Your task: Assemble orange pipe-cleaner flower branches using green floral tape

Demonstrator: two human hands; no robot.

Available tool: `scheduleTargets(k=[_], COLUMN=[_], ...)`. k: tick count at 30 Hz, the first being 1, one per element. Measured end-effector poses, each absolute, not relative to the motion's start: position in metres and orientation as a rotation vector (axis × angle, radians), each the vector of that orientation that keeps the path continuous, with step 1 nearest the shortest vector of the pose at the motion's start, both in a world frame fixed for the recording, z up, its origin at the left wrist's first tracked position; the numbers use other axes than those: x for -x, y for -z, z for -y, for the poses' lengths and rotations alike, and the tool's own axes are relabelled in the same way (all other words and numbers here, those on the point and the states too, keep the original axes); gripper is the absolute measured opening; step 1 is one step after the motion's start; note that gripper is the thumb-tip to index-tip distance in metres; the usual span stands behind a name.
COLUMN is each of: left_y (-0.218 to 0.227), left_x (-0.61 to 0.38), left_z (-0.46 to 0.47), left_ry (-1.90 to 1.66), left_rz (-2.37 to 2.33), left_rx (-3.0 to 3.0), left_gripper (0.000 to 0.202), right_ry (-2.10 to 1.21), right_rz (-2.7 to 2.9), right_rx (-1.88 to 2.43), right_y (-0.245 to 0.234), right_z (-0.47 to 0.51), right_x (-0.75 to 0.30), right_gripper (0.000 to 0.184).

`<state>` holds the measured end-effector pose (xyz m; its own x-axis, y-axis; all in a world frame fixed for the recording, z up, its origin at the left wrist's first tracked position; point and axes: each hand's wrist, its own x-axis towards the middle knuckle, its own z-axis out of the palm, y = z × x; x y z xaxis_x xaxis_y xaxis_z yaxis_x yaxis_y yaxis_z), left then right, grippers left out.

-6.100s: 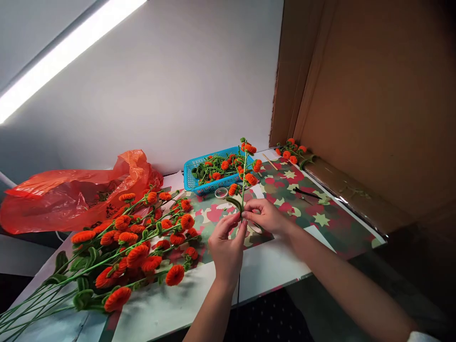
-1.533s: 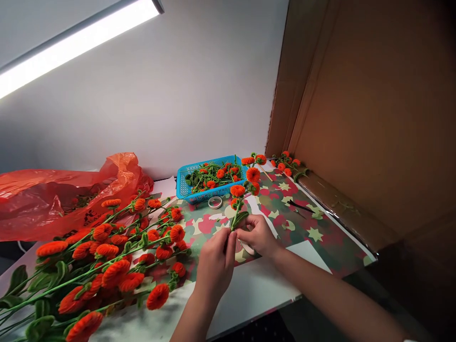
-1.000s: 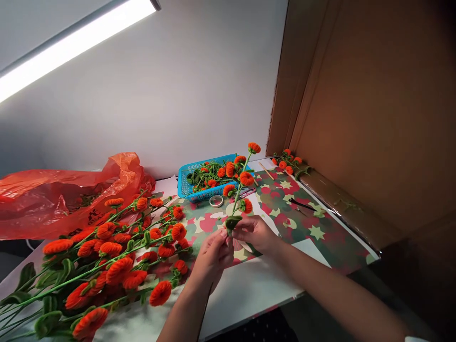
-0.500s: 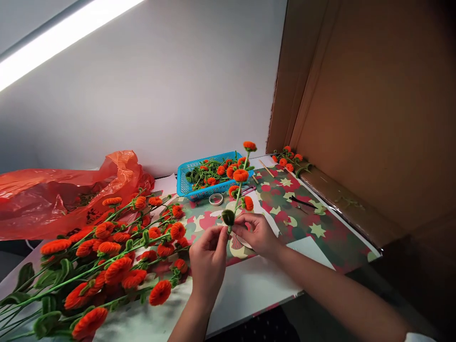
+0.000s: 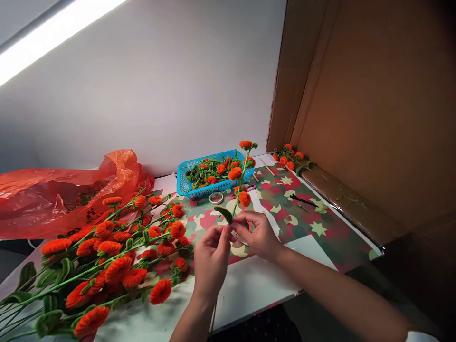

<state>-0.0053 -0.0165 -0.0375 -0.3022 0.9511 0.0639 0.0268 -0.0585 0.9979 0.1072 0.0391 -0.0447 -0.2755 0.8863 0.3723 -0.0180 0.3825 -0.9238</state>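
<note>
A fuzzy orange artificial flower stem [image 5: 239, 186] stands upright between my hands, with several round blooms and small green buds along it. A dark green fuzzy leaf [image 5: 223, 213] sticks out to the left low on the stem. My left hand [image 5: 212, 256] pinches the stem just below the leaf, thumb against fingers. Right beside it, my right hand [image 5: 257, 233] is closed in a pinch at the same spot, on the stem's base. The fingertips cover the joint of leaf and stem. A thin wire-like end shows below my left wrist.
Finished-looking orange flower stems [image 5: 117, 270] lie piled at the left, near a red plastic bag [image 5: 71, 199]. Behind my hands stand a blue basket [image 5: 181, 187] of flower parts and a tape roll [image 5: 215, 198]. More flowers [image 5: 288, 156] lie by the cardboard wall [image 5: 363, 104].
The stem has turned in my fingers: the leaf swung from upright to pointing left, and the blooms face differently. Both hands keep their pinch at nearly the same place.
</note>
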Motion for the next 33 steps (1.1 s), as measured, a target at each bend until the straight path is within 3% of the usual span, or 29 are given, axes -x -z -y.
scheduleTargets(k=[6,19,25,33], left_y=[0.049,0.049,0.047,0.053], left_x=[0.004,0.009,0.001,-0.002], left_z=[0.017,0.019,0.017,0.023], left_ry=[-1.676,-1.544,-1.525,-1.622], left_rz=[-1.289,-1.303,-1.315,-1.619], left_rx=[-0.959,-1.083,-1.026,-1.576], left_gripper=[0.026,0.029,0.030,0.015], right_ry=[-1.421,-1.529,-1.328,-1.212], right_rz=[1.516,1.746,1.659,1.665], right_rx=[0.729,0.564,0.592,0.670], right_y=[0.046,0.035,0.038,0.037], right_z=[-0.043,-0.047,-0.046,-0.046], right_x=[-0.106,-0.119,-0.118,-0.117], right_gripper=[0.020,0.026,0.020,0.019])
